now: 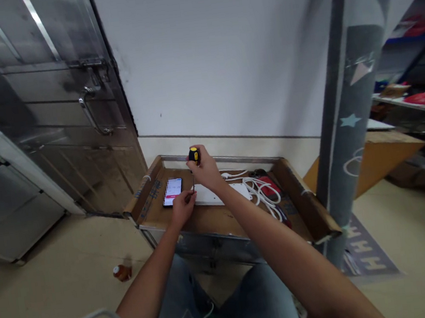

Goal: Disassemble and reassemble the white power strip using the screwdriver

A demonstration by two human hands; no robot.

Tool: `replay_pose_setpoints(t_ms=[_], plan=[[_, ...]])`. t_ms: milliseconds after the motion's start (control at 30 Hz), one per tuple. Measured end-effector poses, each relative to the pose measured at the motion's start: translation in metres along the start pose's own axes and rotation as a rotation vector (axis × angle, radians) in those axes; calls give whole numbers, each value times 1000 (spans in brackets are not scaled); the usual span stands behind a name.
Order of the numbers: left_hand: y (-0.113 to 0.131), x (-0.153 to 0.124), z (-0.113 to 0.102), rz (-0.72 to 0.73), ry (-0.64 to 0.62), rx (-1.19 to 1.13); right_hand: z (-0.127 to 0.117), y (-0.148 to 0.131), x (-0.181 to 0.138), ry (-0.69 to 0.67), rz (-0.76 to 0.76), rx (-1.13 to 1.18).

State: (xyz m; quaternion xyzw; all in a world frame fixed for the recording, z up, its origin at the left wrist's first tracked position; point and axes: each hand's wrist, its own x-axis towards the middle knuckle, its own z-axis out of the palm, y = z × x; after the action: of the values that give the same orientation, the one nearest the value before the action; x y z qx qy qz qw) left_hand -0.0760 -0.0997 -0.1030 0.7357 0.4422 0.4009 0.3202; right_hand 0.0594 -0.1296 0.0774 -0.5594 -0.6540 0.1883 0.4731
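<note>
A white power strip (217,196) lies flat, its holed side up, on a cardboard-lined tray top (201,224). My right hand (206,169) is closed around the black and yellow handle of a screwdriver (194,156). The screwdriver stands nearly upright, its thin shaft pointing down at the strip's left end. At that same end, my left hand (183,207) is closed with its fingers on the strip, close to the screwdriver's tip. Whether the tip touches a screw is too small to tell. A lit phone (173,191) lies just left of my left hand.
A coiled white cord (261,194) and a red and black item (269,185) lie right of the strip. Raised cardboard edges (307,198) border the tray. A grey pillar (347,110) stands at right, a metal door (51,96) at left. A brown bottle (121,272) is on the floor.
</note>
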Motion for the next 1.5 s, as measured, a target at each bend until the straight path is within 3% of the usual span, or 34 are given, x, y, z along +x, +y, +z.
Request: replay_pose_setpoints(t_ms=[233, 567, 900, 1500], plan=[[-1, -2, -1, 60, -48, 44, -2, -11, 6, -11, 6, -147], [7, -6, 0, 121, 21, 69, -16, -20, 9, -154, -42, -189], [15, -9, -3, 120, 34, 71, -17, -19, 12, -55, -50, -319], [14, -11, -2, 138, 54, 74, -21, -7, 14, -5, -26, -226]])
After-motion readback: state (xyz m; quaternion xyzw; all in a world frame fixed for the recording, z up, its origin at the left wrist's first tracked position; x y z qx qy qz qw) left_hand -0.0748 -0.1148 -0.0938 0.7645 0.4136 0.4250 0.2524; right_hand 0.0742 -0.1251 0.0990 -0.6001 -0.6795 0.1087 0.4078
